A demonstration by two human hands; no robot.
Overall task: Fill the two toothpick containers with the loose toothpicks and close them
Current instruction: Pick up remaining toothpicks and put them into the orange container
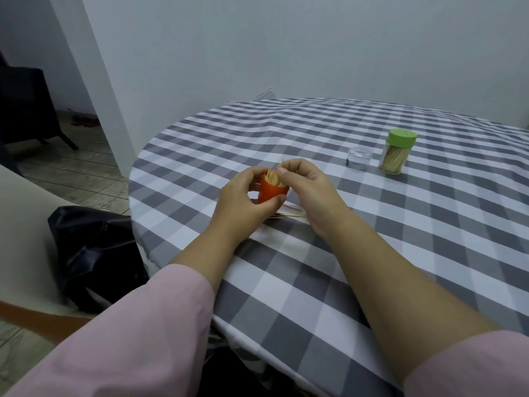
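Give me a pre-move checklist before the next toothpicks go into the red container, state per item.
1. Red container held: ok, left hand grips it, mouth tilted toward the right hand.
2. Right hand's fingers at the mouth: ok, pinched at the toothpick tips; whether they hold any, cannot tell.
3. Room left inside: cannot tell, toothpicks already stick out past the rim.
4. Loose toothpicks left to load: not ok, some lie on the tablecloth under the hands.
5. Clear cap within reach: ok, it sits beside the green-lidded container.
6. Green-lidded container done: ok, filled and lid on.
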